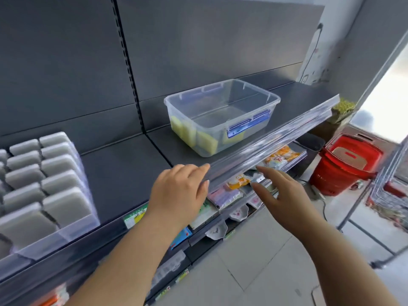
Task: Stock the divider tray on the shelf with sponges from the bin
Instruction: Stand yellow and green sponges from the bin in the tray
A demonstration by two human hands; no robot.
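A clear plastic bin (254, 100) with blue latches stands on the dark shelf (123, 168), right of centre. A few yellow sponges (206, 140) lie at its near left end. On the shelf's left stands the clear divider tray (75, 230), its rows filled with grey-topped sponges (57, 182). My left hand (178, 195) hovers at the shelf's front edge, fingers relaxed, holding nothing. My right hand (276, 193) reaches forward below the shelf's clear price rail (287, 138), fingers spread and empty. Both hands are short of the bin.
Lower shelves hold packaged goods (238, 180) under the price rail. A red shopping basket (346, 164) stands on the tiled floor at right, with a wire rack (388, 195) beyond it. The shelf's back panel rises behind the bin.
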